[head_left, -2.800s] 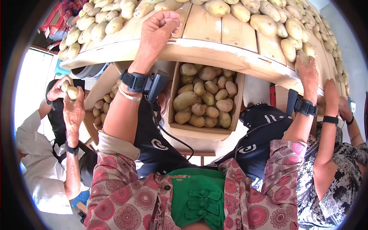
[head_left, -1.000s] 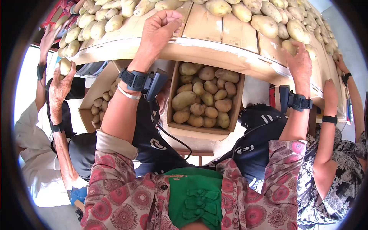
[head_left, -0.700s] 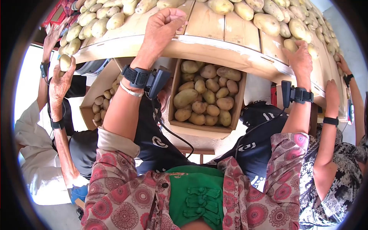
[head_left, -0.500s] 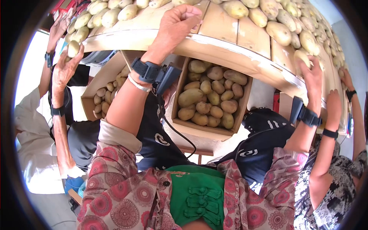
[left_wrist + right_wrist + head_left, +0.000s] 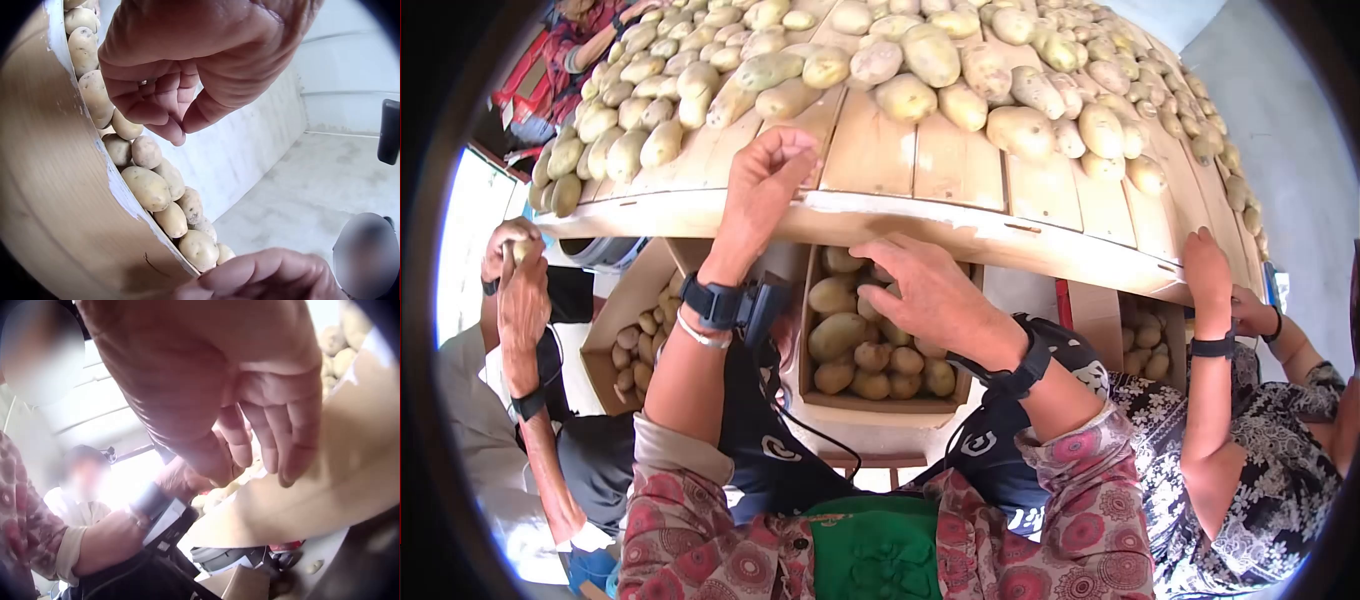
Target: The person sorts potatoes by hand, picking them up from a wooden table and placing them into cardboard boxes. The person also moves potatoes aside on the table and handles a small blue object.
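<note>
- The left hand (image 5: 762, 190) is at the front edge of the pale wooden plank tabletop (image 5: 955, 165), its fingers loosely curled and released
- The right hand (image 5: 935, 292) hangs over the brown cardboard box (image 5: 870, 413) below that edge, its fingers relaxed and released
- Yellow-brown oval potatoes (image 5: 837, 337) lie piled inside that box, partly hidden by the right hand
- Pale yellow oval potatoes (image 5: 930, 55) cover the tabletop beyond the left hand
</note>
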The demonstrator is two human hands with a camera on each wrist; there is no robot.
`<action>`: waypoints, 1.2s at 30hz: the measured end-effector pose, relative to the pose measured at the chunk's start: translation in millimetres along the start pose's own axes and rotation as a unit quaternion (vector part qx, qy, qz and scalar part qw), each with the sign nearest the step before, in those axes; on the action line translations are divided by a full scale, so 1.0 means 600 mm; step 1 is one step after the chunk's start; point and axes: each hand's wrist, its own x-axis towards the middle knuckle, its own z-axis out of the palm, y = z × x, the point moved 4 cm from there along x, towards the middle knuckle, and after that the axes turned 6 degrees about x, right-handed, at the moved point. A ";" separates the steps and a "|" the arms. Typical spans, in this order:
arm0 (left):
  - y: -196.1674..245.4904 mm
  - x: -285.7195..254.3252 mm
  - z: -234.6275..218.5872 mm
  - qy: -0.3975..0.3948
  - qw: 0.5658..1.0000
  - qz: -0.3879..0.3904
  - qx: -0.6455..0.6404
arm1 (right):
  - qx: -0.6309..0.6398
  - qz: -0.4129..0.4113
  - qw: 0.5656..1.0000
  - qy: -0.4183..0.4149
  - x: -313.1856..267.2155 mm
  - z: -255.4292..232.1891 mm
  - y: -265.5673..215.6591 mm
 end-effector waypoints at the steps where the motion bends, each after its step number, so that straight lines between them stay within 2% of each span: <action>1: 0.000 0.000 0.002 0.006 1.000 -0.008 0.004 | -0.033 -0.037 0.999 0.021 0.009 -0.012 0.002; 3: 0.002 -0.001 0.003 0.010 1.000 -0.009 0.014 | -0.008 -0.040 0.991 0.130 0.020 -0.066 0.007; 4: 0.000 0.000 0.002 0.005 1.000 -0.005 0.008 | 0.035 -0.012 0.979 0.199 0.024 -0.099 0.023; 6: 0.000 0.002 0.002 -0.001 1.000 0.000 0.000 | -0.063 -0.031 0.950 0.306 0.031 -0.188 0.040; 7: -0.002 0.004 0.003 -0.001 1.000 0.000 0.007 | -0.170 -0.024 0.918 0.356 0.026 -0.227 0.041; 8: -0.005 0.000 0.001 0.000 1.000 -0.004 0.016 | -0.273 -0.072 0.878 0.387 0.023 -0.261 0.061; 10: -0.009 -0.008 0.002 -0.005 1.000 -0.012 0.010 | -0.383 -0.027 0.835 0.395 0.009 -0.321 0.129; 12: -0.003 -0.005 0.003 -0.006 1.000 -0.012 0.011 | -0.436 0.081 0.812 0.379 -0.004 -0.362 0.185; 13: -0.005 -0.005 0.002 -0.001 1.000 -0.022 0.015 | -0.429 0.083 0.819 0.371 -0.014 -0.370 0.196; 14: -0.007 -0.005 0.002 -0.005 1.000 -0.008 0.014 | -0.341 0.180 0.858 0.339 -0.021 -0.381 0.217; 15: -0.003 -0.004 0.003 -0.011 1.000 0.011 0.014 | -0.249 0.271 0.879 0.304 -0.023 -0.382 0.234; 19: -0.004 -0.003 0.010 -0.014 1.000 0.005 0.004 | -0.266 0.274 0.877 0.291 -0.009 -0.368 0.239; 23: -0.004 -0.002 0.014 -0.018 1.000 0.017 0.013 | -0.237 0.311 0.862 0.323 -0.008 -0.375 0.237; 25: -0.003 -0.003 0.011 -0.014 0.999 0.019 0.024 | -0.127 0.298 0.896 0.305 -0.010 -0.372 0.233; 27: -0.005 -0.004 0.018 -0.014 0.999 0.024 0.026 | -0.089 0.298 0.901 0.302 -0.029 -0.377 0.234; 29: -0.002 -0.004 0.014 -0.023 0.999 0.025 0.015 | 0.013 0.274 0.892 0.360 -0.060 -0.387 0.248; 31: 0.000 -0.005 0.011 -0.018 0.999 0.022 0.017 | 0.104 0.292 0.849 0.428 -0.090 -0.383 0.219; 33: 0.002 -0.003 0.018 -0.020 1.000 0.019 0.012 | 0.260 0.285 0.803 0.455 -0.130 -0.399 0.267; 35: 0.002 -0.006 0.016 -0.025 0.999 -0.012 0.023 | 0.203 0.312 0.792 0.484 -0.143 -0.395 0.268; 36: 0.000 -0.006 0.020 -0.009 1.000 0.001 0.030 | 0.203 0.307 0.791 0.488 -0.145 -0.392 0.271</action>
